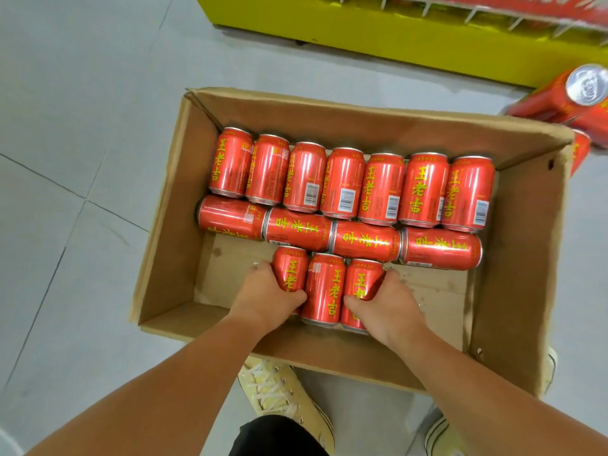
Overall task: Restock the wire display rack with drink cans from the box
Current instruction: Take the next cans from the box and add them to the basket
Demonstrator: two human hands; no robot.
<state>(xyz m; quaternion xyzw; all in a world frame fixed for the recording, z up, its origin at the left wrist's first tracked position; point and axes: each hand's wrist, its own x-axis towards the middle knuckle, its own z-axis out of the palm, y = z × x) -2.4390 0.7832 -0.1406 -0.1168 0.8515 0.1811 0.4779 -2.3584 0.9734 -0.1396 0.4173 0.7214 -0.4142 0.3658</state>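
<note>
An open cardboard box (171, 225) lies on the floor with several red drink cans lying flat in it. A far row of cans (348, 182) runs across the box, and a middle row (365, 240) lies sideways. Three cans lie side by side at the near edge. My left hand (266, 299) grips the left can (291, 269) of this group. My right hand (390, 306) grips the right can (363, 278). The middle can (324, 287) is pressed between them. The wire display rack (493, 11) with its yellow base stands at the top right.
More red cans (572, 100) lie on the floor beyond the box's far right corner. My shoes (279, 386) stand just under the box's near edge. Grey floor tiles (82, 126) spread to the left.
</note>
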